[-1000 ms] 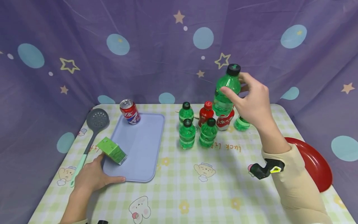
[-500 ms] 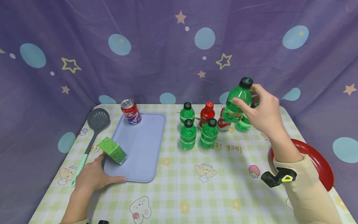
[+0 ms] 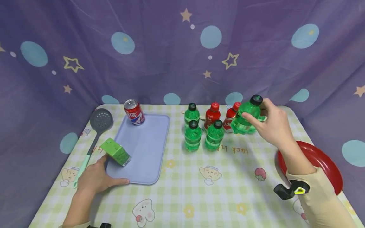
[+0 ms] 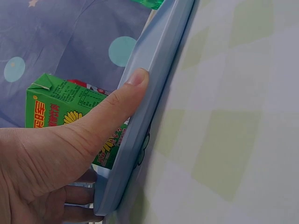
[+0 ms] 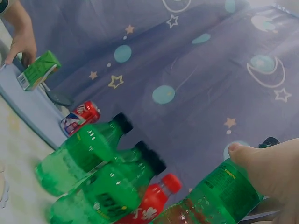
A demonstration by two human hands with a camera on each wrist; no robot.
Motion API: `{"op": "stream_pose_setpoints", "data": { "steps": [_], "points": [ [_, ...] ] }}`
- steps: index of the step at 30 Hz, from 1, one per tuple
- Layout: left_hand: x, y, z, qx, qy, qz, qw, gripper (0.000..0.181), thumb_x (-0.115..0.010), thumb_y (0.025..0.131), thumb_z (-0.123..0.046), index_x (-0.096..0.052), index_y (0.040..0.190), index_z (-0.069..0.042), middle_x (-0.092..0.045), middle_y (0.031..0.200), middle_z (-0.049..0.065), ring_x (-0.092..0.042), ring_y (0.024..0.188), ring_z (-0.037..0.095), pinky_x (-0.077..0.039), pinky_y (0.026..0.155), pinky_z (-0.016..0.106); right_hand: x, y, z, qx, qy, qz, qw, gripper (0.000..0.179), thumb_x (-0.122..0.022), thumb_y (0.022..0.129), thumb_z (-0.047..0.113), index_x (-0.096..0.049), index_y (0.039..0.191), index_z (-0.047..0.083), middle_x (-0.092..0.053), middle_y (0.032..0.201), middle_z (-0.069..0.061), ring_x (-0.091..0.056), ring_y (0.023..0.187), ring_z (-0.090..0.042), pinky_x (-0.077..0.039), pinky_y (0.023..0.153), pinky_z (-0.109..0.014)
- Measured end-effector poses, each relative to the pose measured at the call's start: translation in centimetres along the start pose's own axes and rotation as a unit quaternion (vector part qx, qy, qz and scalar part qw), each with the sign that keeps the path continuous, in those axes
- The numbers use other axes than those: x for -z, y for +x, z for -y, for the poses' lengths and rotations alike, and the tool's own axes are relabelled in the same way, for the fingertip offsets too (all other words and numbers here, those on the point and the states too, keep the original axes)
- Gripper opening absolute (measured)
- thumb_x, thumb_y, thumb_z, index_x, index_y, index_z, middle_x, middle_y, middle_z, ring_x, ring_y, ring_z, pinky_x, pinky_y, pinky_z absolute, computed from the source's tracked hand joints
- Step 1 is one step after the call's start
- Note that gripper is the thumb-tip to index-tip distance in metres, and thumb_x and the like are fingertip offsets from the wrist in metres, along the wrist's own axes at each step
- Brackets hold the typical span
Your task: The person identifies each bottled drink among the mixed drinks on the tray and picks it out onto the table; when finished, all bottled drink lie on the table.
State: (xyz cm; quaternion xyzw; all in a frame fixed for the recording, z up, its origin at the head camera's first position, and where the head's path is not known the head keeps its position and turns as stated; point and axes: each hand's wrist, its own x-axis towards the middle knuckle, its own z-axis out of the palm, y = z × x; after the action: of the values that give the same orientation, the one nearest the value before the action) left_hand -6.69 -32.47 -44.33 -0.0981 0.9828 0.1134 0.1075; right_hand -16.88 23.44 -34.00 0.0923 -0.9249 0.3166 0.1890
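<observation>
My right hand (image 3: 273, 123) holds a green plastic soda bottle (image 3: 246, 117) with a black cap, thumb on the near side; the bottle tilts and overlaps another green bottle behind it. To its left stand two red-capped cola bottles (image 3: 212, 116) and three more green bottles (image 3: 214, 136), all upright. My left hand (image 3: 95, 177) grips the near left corner of a pale blue tray (image 3: 142, 152), its thumb (image 4: 126, 95) along the rim. Just above that hand, a green drink carton (image 3: 116, 152) sits on the tray. A red soda can (image 3: 134, 112) stands at the far left corner.
A slotted grey skimmer (image 3: 101, 120) with a mint handle lies left of the tray. Beneath my right forearm is a red plate (image 3: 316, 158) at the table's right edge. The checked cloth (image 3: 182, 190) covers the table, and a purple curtain (image 3: 159, 57) hangs behind.
My right hand has carried the green bottle down and to the right, from above the cola bottles to the right end of the group. My left hand stays at the tray corner.
</observation>
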Motion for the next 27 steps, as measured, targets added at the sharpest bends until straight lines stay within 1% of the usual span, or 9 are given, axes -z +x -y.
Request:
{"op": "stream_pose_setpoints", "data": {
  "steps": [4, 9, 14, 18, 23, 27],
  "points": [
    [0.1, 0.0, 0.1, -0.003, 0.000, -0.006, 1.0000, 0.160, -0.084, 0.050, -0.091, -0.030, 0.159, 0.013, -0.047, 0.144, 0.050, -0.056, 0.123, 0.068, -0.055, 0.090, 0.073, -0.6, -0.5, -0.7, 0.006, -0.001, 0.003, 1.0000, 0.046, -0.082, 0.095, 0.034, -0.061, 0.120, 0.000, -0.072, 0.106, -0.022, -0.075, 0.100, -0.048, -0.057, 0.083, -0.061],
    [0.1, -0.1, 0.1, -0.004, -0.001, -0.010, 0.9999, 0.161, -0.084, 0.050, -0.091, -0.030, 0.160, 0.012, -0.048, 0.144, 0.050, -0.056, 0.123, 0.068, -0.054, 0.090, 0.073, -1.8, -1.3, -1.8, 0.012, 0.006, 0.004, 0.9999, 0.043, -0.082, 0.096, 0.032, -0.062, 0.118, 0.001, -0.073, 0.106, -0.021, -0.077, 0.094, -0.046, -0.060, 0.081, -0.059],
    [0.0, -0.2, 0.1, -0.004, -0.005, -0.002, 1.0000, 0.160, -0.085, 0.051, -0.091, -0.029, 0.160, 0.012, -0.047, 0.145, 0.049, -0.055, 0.124, 0.068, -0.054, 0.092, 0.073, -2.8, -1.8, -2.4, 0.003, 0.018, 0.018, 0.9997, 0.047, -0.080, 0.097, 0.034, -0.060, 0.124, 0.001, -0.072, 0.112, -0.022, -0.077, 0.098, -0.049, -0.062, 0.082, -0.063],
    [0.0, -0.1, 0.0, -0.002, -0.006, -0.003, 1.0000, 0.160, -0.086, 0.051, -0.090, -0.029, 0.160, 0.012, -0.047, 0.145, 0.049, -0.055, 0.125, 0.068, -0.053, 0.092, 0.073, -3.3, -2.0, -2.6, 0.001, 0.012, 0.026, 0.9996, 0.048, -0.080, 0.097, 0.033, -0.057, 0.123, 0.000, -0.071, 0.110, -0.025, -0.075, 0.100, -0.051, -0.061, 0.081, -0.066],
    [-0.1, -0.1, 0.0, -0.003, -0.004, -0.008, 1.0000, 0.161, -0.086, 0.050, -0.090, -0.030, 0.160, 0.013, -0.047, 0.145, 0.050, -0.055, 0.124, 0.069, -0.053, 0.092, 0.074, -4.1, -2.3, -3.0, -0.002, 0.004, 0.032, 0.9995, 0.050, -0.081, 0.096, 0.033, -0.055, 0.122, 0.000, -0.071, 0.104, -0.025, -0.072, 0.099, -0.048, -0.059, 0.081, -0.063],
    [-0.1, -0.1, 0.0, -0.005, -0.005, -0.010, 0.9999, 0.161, -0.085, 0.049, -0.091, -0.030, 0.159, 0.013, -0.048, 0.144, 0.050, -0.055, 0.124, 0.068, -0.053, 0.091, 0.074, -4.5, -2.4, -3.2, -0.008, 0.000, 0.042, 0.9991, 0.053, -0.081, 0.096, 0.034, -0.054, 0.125, 0.000, -0.071, 0.106, -0.026, -0.071, 0.099, -0.047, -0.059, 0.081, -0.062]
  ]
}}
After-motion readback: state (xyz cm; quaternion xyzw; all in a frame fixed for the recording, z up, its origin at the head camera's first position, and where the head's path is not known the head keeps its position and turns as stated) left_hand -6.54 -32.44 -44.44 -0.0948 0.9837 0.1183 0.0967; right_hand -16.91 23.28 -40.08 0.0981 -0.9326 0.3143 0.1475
